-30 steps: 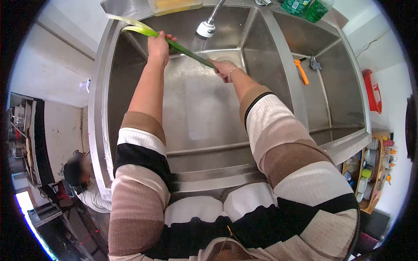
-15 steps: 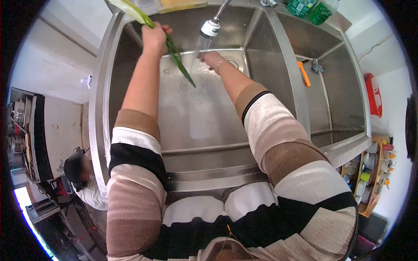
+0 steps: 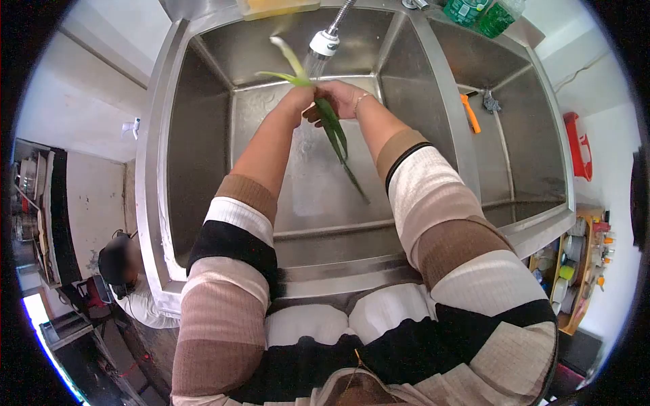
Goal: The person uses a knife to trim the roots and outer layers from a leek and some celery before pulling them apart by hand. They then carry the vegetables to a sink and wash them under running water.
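A green onion with a pale stalk and long green leaves slants across the sink, under the running faucet head. My left hand is closed round it just below the pale end. Beside it, my right hand curls its fingers about the green part, close against the left. The pale end sticks up past my hands, with one thin leaf bent to the left. Water falls past my hands, and the green tips hang toward the front of the basin.
A second basin on the right holds an orange-handled tool and a scouring pad. Green bottles and a yellowish container stand along the back edge. Another person is at the lower left.
My left hand has brought the green onion from the back left to the middle, under the water. My right hand, held apart under the stream before, now closes on it too.
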Demonstrator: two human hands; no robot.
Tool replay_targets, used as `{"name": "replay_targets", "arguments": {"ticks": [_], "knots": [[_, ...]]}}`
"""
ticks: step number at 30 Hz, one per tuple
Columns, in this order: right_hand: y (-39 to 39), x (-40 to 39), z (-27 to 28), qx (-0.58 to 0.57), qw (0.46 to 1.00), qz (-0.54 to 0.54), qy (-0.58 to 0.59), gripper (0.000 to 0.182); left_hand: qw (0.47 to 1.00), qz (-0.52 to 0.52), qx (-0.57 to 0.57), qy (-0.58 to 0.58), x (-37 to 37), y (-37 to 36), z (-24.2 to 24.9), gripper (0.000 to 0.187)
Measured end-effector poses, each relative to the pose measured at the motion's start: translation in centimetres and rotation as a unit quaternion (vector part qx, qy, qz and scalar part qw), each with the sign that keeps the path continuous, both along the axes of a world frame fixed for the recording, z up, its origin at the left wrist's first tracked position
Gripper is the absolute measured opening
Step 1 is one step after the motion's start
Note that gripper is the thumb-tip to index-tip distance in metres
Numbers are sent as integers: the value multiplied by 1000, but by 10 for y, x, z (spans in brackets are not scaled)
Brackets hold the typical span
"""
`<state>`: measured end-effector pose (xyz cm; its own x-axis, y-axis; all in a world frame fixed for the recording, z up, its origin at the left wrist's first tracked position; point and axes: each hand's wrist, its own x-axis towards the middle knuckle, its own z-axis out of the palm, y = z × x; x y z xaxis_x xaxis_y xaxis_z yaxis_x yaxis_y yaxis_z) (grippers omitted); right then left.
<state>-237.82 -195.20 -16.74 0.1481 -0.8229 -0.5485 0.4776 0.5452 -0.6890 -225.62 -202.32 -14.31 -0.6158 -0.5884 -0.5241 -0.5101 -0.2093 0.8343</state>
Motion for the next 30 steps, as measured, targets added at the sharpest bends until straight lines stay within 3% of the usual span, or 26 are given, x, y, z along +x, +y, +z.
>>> {"name": "replay_targets", "arguments": {"ticks": [3,6,9,12,16,19,22,28,30], "knots": [[4,-9,-16,-31,999,-17,41,33,995,-69,19,-72,0,-4,-11,31],[2,-7,-12,-10,996,-78,-31,30,994,-30,94,36,2,-9,-21,23],[-5,-4,7,42,993,-92,-60,26,995,68,28,63,9,-14,-28,24],[-22,4,1,98,985,-107,98,27,987,142,14,78,13,-15,-21,24],[-34,17,5,62,975,-177,116,29,973,223,-28,45,9,-19,-14,22],[-42,25,6,52,959,-135,245,31,985,165,-16,45,17,-28,-24,21],[-54,16,-11,58,935,-147,317,27,960,230,108,116,15,-29,-32,19],[-42,24,2,78,935,-201,283,21,974,188,75,106,18,-31,-33,23],[-43,18,-5,53,921,-150,356,23,964,205,129,110,15,-24,-26,23]]}}
